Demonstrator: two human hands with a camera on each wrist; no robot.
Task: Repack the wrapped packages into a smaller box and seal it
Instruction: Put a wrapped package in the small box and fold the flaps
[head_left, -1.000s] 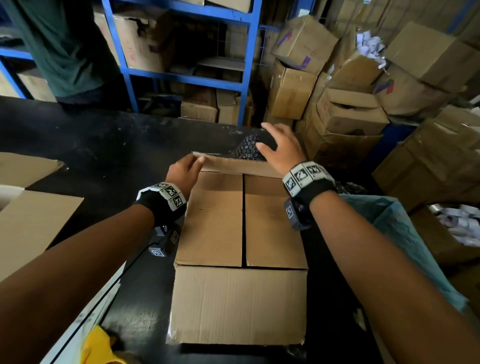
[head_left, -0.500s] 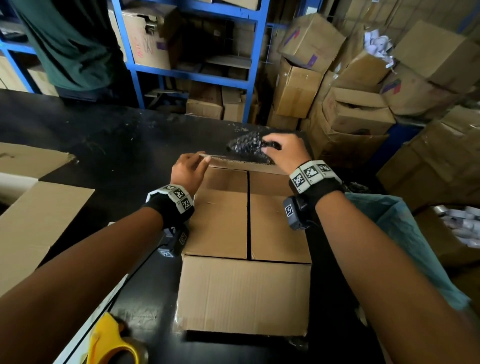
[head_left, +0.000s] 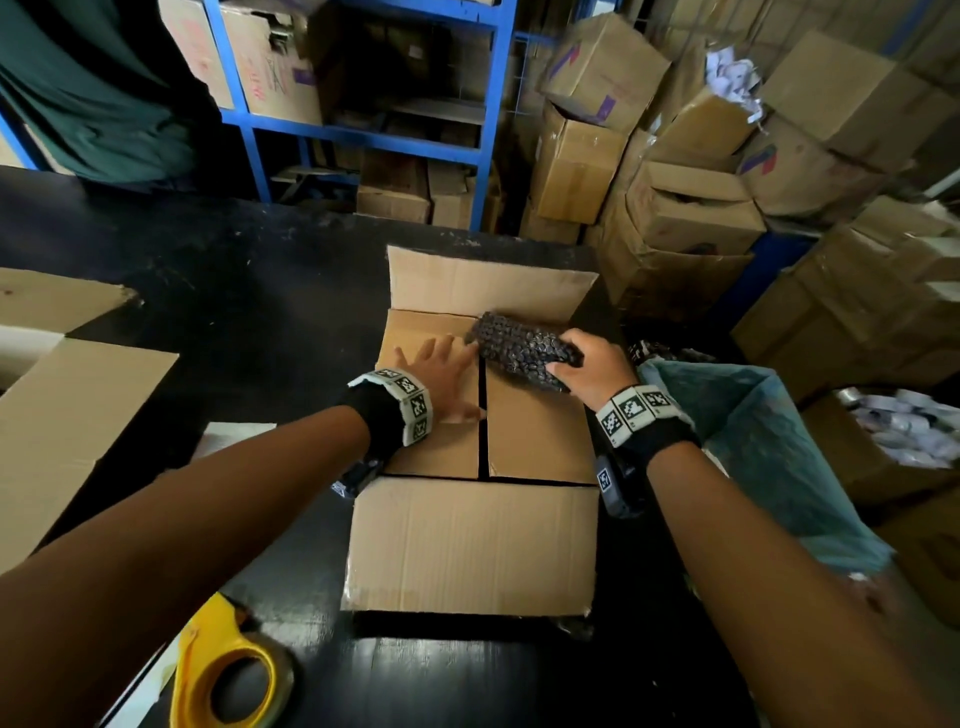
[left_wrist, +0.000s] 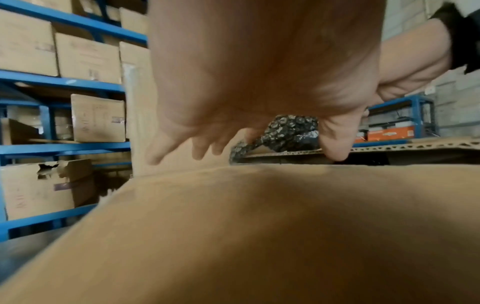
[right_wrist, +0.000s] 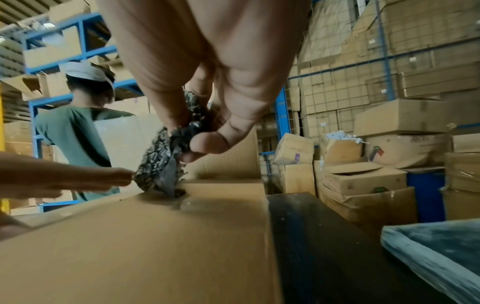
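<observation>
A brown cardboard box sits on the black table, its two inner flaps folded down and its far flap standing up. My right hand grips a package wrapped in black bubble wrap over the right inner flap; the right wrist view shows fingers and thumb pinching the package, whose lower end touches the flap. My left hand lies flat with spread fingers on the left inner flap, fingertips near the package. The box's inside is hidden.
A yellow tape dispenser lies at the near left edge of the table. Flat cardboard lies at the left. A bin lined with a teal bag stands at the right. Stacked boxes and blue shelving stand behind; a person in green is at the far left.
My right hand took hold of the black package behind the box and brought it over the flaps. My left hand let go of the far flap, which stands up, and now presses the left flap.
</observation>
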